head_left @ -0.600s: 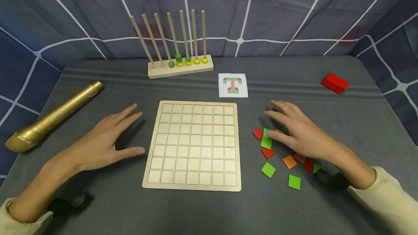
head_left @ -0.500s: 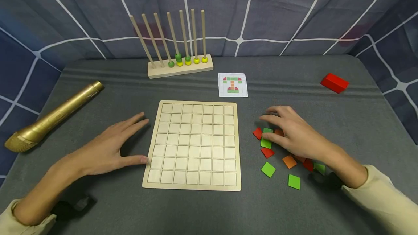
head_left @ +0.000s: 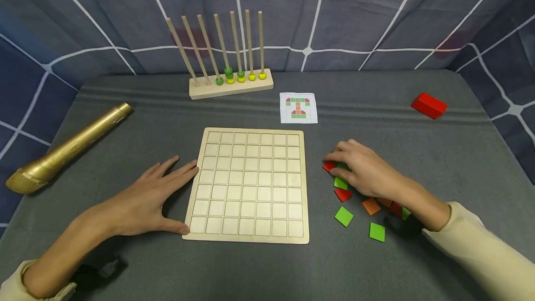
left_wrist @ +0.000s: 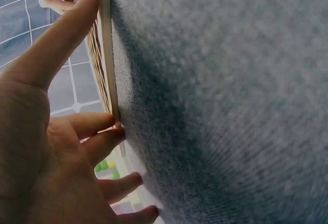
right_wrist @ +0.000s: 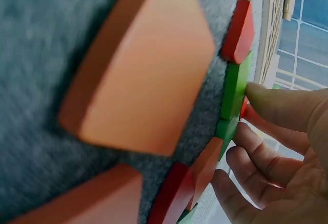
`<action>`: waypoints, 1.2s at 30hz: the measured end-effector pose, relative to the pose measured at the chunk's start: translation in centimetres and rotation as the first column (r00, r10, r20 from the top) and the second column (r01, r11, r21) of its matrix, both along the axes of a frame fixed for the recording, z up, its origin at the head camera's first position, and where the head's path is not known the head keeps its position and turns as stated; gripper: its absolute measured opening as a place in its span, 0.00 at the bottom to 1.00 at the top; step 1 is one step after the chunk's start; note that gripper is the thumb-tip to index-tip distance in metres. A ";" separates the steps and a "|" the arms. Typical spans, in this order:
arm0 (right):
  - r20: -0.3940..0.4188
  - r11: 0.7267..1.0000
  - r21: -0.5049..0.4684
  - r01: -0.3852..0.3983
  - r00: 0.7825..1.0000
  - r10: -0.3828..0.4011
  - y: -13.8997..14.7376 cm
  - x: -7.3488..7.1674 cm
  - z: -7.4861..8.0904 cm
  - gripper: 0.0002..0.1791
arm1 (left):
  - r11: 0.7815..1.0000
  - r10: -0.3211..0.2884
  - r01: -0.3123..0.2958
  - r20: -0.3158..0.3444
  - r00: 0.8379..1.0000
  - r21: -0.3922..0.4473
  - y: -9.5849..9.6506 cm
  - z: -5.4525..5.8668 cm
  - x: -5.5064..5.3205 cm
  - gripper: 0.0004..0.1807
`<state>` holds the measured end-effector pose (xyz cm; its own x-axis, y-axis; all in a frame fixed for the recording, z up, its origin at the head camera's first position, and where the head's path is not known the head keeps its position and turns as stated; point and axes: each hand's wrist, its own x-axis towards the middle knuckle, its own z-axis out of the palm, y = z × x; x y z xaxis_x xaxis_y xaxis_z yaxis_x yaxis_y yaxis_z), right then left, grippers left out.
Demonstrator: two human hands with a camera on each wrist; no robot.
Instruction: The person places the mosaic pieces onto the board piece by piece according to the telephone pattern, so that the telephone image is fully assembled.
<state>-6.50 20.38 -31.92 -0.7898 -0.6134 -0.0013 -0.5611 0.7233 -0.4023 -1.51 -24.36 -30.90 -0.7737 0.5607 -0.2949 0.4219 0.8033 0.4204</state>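
My left hand (head_left: 144,203) lies with spread, straight fingers at the left edge of the wooden grid board (head_left: 251,241); thumb and fingertips touch its rim. In the left wrist view the thumb and fingertips of this hand (left_wrist: 56,126) meet the board's side (left_wrist: 106,44). To the right of the board, my right hand (head_left: 369,171) pinches a red tile (head_left: 328,166) between thumb and index finger, low over the loose tiles. In the right wrist view the red tile (right_wrist: 243,107) shows as a sliver at the fingertips, behind a green tile (right_wrist: 234,88).
Near the right hand lie several green (head_left: 344,216), orange (head_left: 371,206) and red tiles (head_left: 343,195). Behind the board are a pattern card (head_left: 298,118) and a peg stand (head_left: 234,89) with beads. A gold microphone (head_left: 75,145) lies left, a red block (head_left: 429,105) back right.
The left hand has moved right and nearer, reaching the board's edge. The right hand has moved down and left onto the tiles, its thumb and index finger closing around a red one.
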 end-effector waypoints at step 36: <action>0.020 0.998 0.023 0.059 0.998 -0.060 -0.6 -0.9 0.0 0.14 | 1.000 0.012 -0.012 0.017 1.000 0.018 -0.2 -0.2 -0.1 0.65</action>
